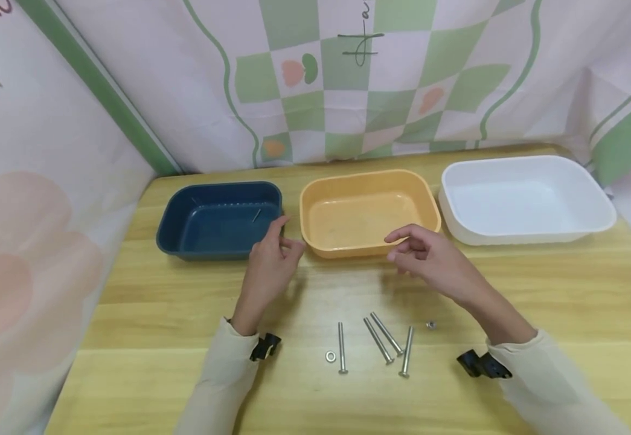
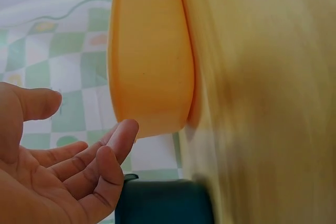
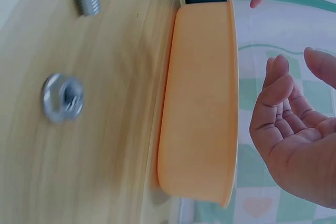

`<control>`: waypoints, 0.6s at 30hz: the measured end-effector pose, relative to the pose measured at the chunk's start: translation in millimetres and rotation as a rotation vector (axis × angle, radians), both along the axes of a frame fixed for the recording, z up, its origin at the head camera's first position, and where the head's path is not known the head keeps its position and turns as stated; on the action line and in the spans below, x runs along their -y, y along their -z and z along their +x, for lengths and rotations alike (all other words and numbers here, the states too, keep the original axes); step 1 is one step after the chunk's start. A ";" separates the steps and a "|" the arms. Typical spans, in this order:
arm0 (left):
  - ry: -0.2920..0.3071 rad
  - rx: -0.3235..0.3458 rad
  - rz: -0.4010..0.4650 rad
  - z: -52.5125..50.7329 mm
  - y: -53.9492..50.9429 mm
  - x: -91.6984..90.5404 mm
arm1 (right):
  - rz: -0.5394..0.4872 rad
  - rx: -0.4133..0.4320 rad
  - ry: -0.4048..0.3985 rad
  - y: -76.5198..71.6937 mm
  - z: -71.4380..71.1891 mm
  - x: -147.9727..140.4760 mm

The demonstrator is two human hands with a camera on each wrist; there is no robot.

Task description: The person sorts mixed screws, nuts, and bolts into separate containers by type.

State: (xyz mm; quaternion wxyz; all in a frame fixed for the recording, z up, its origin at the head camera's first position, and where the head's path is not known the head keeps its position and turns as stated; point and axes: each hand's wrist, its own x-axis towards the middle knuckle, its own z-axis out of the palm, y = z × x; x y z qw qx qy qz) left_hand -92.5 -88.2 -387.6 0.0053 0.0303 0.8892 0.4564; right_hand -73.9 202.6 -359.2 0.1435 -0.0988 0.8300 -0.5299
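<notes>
My left hand (image 1: 272,260) hovers between the blue bin (image 1: 179,241) and the yellow bin (image 1: 369,248), fingers loosely bent with nothing in them. Over the yellow bin's front right corner is my right hand (image 1: 429,260), its fingers relaxed and holding nothing. Inside the blue bin lies one small thin metal piece (image 1: 257,215). Several long bolts (image 1: 342,347) are spread on the table in front of the hands. A washer-like ring (image 1: 330,356) lies left of them and a flanged nut (image 3: 63,98) to their right.
A white bin (image 1: 527,232) stands at the right end of the row. The wooden table (image 1: 147,374) runs back to a patterned cloth (image 1: 342,109), with another cloth wall (image 1: 32,241) along the left side.
</notes>
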 end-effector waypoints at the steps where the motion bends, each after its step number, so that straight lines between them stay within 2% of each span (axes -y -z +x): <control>1: 0.002 -0.001 0.001 -0.8 0.7 -0.9 | 0.011 0.001 0.006 -0.1 1.3 -2.4; 5: 0.006 -0.002 -0.002 -4.0 4.1 -5.4 | 0.034 -0.003 0.020 2.0 6.0 -10.9; 14: 0.016 0.024 -0.022 -9.3 7.1 -13.5 | 0.018 0.007 0.015 9.1 13.3 -26.6; 18: 0.029 0.051 -0.019 -11.6 10.5 -15.5 | 0.030 0.007 0.004 11.8 17.4 -34.6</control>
